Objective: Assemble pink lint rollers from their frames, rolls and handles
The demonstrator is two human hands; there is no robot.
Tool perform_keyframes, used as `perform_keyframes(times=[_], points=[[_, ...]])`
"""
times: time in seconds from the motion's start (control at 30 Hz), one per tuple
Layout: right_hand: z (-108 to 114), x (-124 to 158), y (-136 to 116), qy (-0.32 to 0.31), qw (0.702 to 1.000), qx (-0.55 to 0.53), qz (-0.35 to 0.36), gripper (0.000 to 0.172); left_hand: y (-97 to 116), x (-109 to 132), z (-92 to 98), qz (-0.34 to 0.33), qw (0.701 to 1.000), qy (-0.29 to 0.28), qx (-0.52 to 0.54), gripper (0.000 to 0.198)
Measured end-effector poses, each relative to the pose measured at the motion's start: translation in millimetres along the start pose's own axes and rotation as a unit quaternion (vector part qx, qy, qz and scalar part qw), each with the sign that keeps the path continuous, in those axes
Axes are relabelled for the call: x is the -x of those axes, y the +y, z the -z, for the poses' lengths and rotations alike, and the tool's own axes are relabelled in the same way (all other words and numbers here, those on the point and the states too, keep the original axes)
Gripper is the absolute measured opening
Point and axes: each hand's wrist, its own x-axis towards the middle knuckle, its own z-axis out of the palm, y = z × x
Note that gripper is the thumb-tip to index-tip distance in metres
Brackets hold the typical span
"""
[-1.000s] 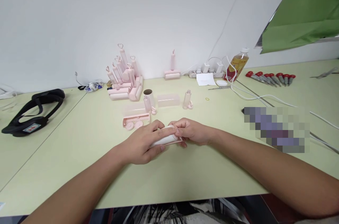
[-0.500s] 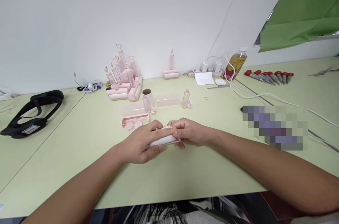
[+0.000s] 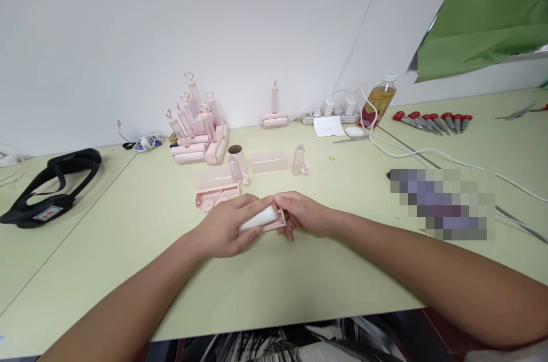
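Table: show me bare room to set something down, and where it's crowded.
Bare table shows between left forearm and right forearm, and between the black headset and left forearm. A smaller patch lies between the yellow ring and right forearm. Crowded: around the clustered pink rollers, and beyond the left hand, where an open pink tray and discs lie.

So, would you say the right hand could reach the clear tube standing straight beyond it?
Probably yes: bare tabletop separates the right hand from the clear tube, though that hand holds the pink frame.
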Motion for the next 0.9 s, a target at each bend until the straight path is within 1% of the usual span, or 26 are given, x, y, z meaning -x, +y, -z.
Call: perform_keyframes(times=[0.1, 0.17, 0.23, 0.3, 0.4, 0.53, 0.7, 0.8, 0.9], points=[[-2.3, 2.2, 1.9, 0.013, 0.996, 0.084, 0.013, 0.059, 3.7, -1.4, -3.3, 0.031, 0.999, -0.004, -0.036, 0.058], [-3.4, 3.4, 3.5, 0.021, 0.99, 0.137, 0.039, 0.059, 6.6, -2.4, -5.0, 0.038, 0.998, -0.01, -0.045, 0.057], [-4.6, 3.8, 4.4, 0.032, 0.98, 0.181, 0.079, 0.054, 8.2, -2.8, -6.6, 0.036, 0.998, -0.004, -0.049, 0.061], [-6.0, 3.7, 4.5, 0.048, 0.969, 0.219, 0.101, 0.052, 8.2, -2.6, -8.0, 0.031, 0.998, 0.01, -0.054, 0.066], [-7.7, 3.2, 4.0, 0.072, 0.961, 0.254, 0.083, 0.054, 7.3, -1.9, -9.1, 0.034, 0.998, 0.012, -0.059, 0.07], [-7.2, 3.0, 4.8, 0.087, 0.957, 0.267, 0.069, 0.048, 7.7, -2.1, -8.2, 0.044, 0.998, 0.005, -0.051, 0.071], [-5.6, 2.5, 6.3, 0.068, 0.964, 0.245, 0.075, 0.043, 9.1, -2.9, -6.6, 0.038, 0.998, 0.012, -0.042, 0.068], [-6.3, 2.0, 6.8, 0.065, 0.968, 0.232, 0.074, 0.043, 9.7, -3.2, -5.6, 0.037, 0.999, 0.011, -0.037, 0.067], [-6.8, 1.9, 6.9, 0.063, 0.971, 0.218, 0.077, 0.045, 10.8, -3.7, -4.1, 0.051, 0.998, 0.004, -0.029, 0.065]])
